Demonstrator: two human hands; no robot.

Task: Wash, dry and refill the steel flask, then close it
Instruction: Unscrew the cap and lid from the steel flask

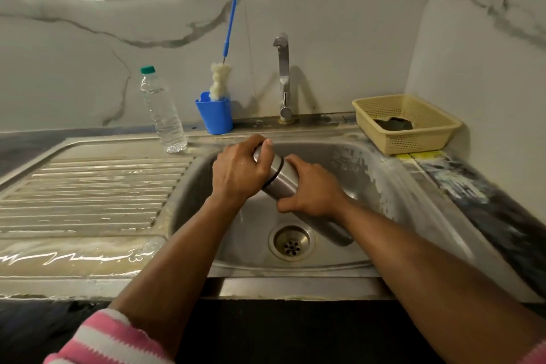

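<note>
Flask [283,179] lies tilted over the sink [378,174], held in both hands. Left hand [239,171] grips its cap end; right hand [313,190] wraps the body. Tap [283,77] stands behind.

The flask [283,179] is silver steel with a black ring. A blue cup [217,115] holds a blue-handled brush [220,80] with a cream head. The clear bottle [162,111] has a green cap, the basket [413,133] is pale yellow, the wall [88,38] grey-veined white marble, the sleeve [109,340] pink-and-white striped.

Dim, soft light; wide-angle bending, blurred edges.
</note>
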